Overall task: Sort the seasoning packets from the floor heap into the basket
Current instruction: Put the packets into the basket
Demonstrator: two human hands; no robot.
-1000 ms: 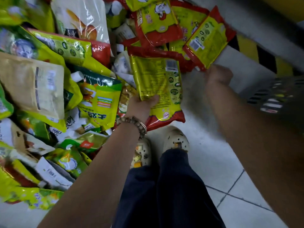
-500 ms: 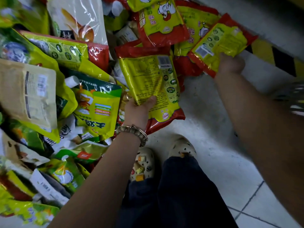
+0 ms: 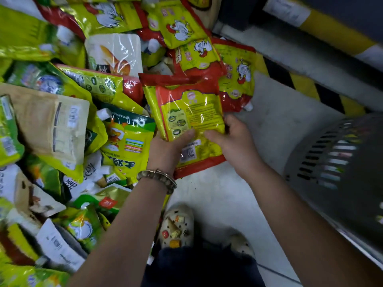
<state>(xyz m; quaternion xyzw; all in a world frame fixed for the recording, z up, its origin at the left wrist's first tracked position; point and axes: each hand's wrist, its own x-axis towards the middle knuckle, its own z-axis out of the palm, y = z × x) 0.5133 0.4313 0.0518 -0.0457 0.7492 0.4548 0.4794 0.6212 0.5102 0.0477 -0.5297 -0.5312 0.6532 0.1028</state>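
Note:
A heap of seasoning packets [image 3: 68,112], mostly yellow, green and red, covers the floor on the left and at the top. Just in front of it I hold two yellow-and-red packets stacked back side up. The smaller packet [image 3: 186,112] lies on the larger packet [image 3: 200,162]. My left hand [image 3: 165,150], with a bead bracelet on the wrist, grips the stack's near left edge, thumb on top. My right hand [image 3: 234,143] grips the right edge, thumb on top as well. The grey slotted basket [image 3: 342,183] stands blurred at the right, apart from both hands.
A yellow-and-black striped kerb [image 3: 306,88] runs along the upper right by a grey ledge. White tiled floor [image 3: 223,195] lies between heap and basket. My feet in pale clogs [image 3: 176,226] stand below the hands.
My right hand has carried the small yellow-and-red packet from the heap's right edge onto the packet in my left hand. Both hands now hold the stack. The basket shows larger at the right.

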